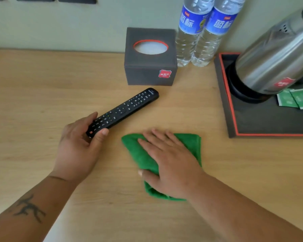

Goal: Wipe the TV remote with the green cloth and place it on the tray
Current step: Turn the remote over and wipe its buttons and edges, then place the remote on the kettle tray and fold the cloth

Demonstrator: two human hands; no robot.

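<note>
A long black TV remote [128, 109] lies at a slant on the wooden table, its far end pointing toward the tissue box. My left hand [79, 145] grips its near end, thumb on the lower side and fingers over the far side. A folded green cloth [138, 152] lies on the table just right of the remote. My right hand [168, 159] rests flat on top of it with the fingers spread, and the thumb touches the cloth's left edge. The dark tray [262, 123] with an orange rim stands at the right edge of the table.
A dark tissue box [150, 67] stands behind the remote. Two water bottles [198, 32] stand beside it against the wall. On the tray sit a steel kettle [276, 55] and green sachets [295, 100]; the tray's near half is bare.
</note>
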